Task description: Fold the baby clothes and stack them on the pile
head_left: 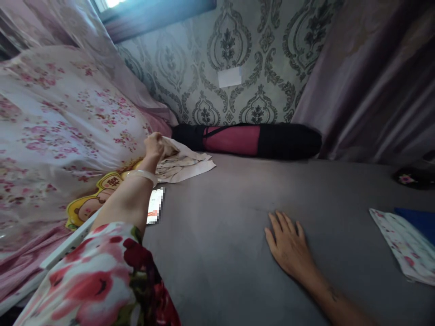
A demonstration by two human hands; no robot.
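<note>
Far out to the left, my left hand [154,145] is closed at the edge of a crumpled beige cloth [183,166] with a whitish border; its fingertips are partly hidden. A pale bangle circles that wrist, and below it lies a phone [155,206] with a lit screen, partly behind my forearm. My right hand [288,242] rests palm down on the grey surface [217,253], fingers spread, holding nothing. To its right is a folded floral cloth [404,246] with a blue item [418,224] beside it.
A long black and pink bag [234,139] lies along the patterned wall [183,68]. Floral fabric [78,104] hangs at left, above a yellow cartoon item [84,210]. A mauve curtain [360,90] and a dark object [413,176] are at right.
</note>
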